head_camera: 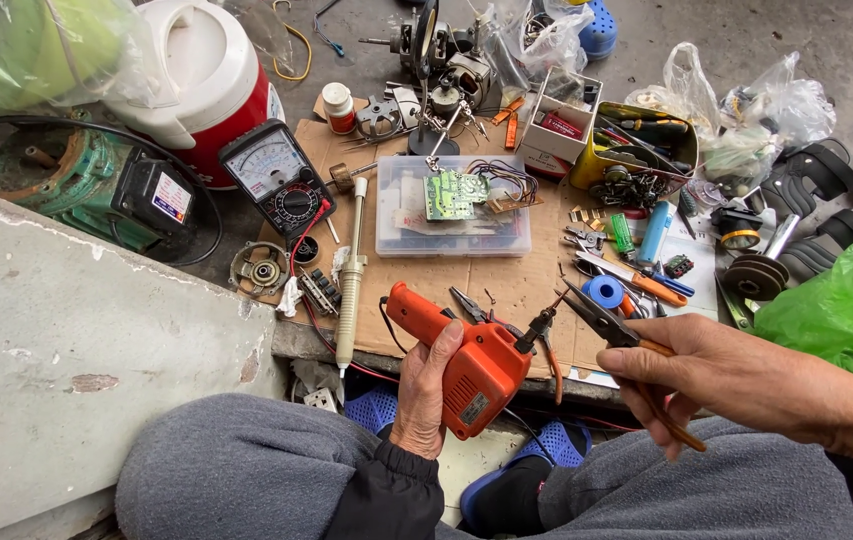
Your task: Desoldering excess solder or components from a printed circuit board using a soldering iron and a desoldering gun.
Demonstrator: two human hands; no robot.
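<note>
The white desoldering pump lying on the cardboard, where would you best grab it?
Probably around the long straight barrel of the white desoldering pump, coming from above. It lies flat, lengthwise away from the person, with a bare stretch mid-barrel; a red wire crowds its lower left side.

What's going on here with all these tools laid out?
A person sits over a sheet of cardboard crowded with repair gear. Their left hand grips an orange soldering gun, tip pointing up and to the right. Their right hand holds needle-nose pliers, whose tips come close to the gun's tip. Beyond them a green circuit board lies on a clear plastic box, with an analog multimeter to its left.
</note>
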